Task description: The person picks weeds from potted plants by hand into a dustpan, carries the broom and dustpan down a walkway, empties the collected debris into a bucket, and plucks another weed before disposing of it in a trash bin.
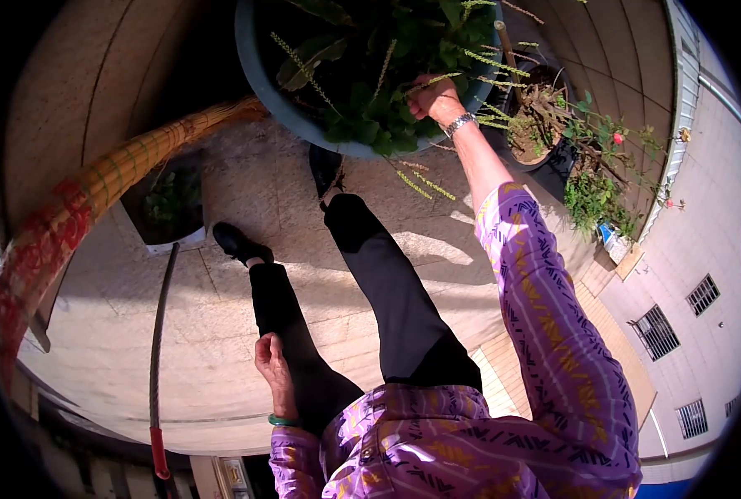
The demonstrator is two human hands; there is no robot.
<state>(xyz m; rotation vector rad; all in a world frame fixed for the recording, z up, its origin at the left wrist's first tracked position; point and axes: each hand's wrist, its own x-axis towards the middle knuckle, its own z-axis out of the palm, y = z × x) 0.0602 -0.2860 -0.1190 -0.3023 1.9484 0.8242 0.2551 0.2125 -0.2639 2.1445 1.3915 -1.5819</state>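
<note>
From my place behind the camera I see the right hand (434, 100) with its fingers bent in among a leafy green plant (370, 100). The fingertips are hidden, so I cannot tell whether they pinch a stem. One of the plant's thin, pale green spikes (495, 62) crosses this hand. The plant, on which the hand works, grows around the grip, inside a large round blue-grey pot (247, 50). I think the arm is stretched so far because it must pass over the rim.

Just behind the grip, a silver metal wristwatch (460, 125) sits at the wrist. To the right of the grip is a smaller round pot with brown soil (530, 141); farther right, a small pink-red flower (617, 139).

Well back from the grip, the left hand (276, 370) hangs by the thigh, loosely curled, with nothing visible in it; probably it is not needed for the reach. Left of the grip lies a long yellow straw-like bundle with green bindings (138, 162), perhaps set aside for free access.
</note>
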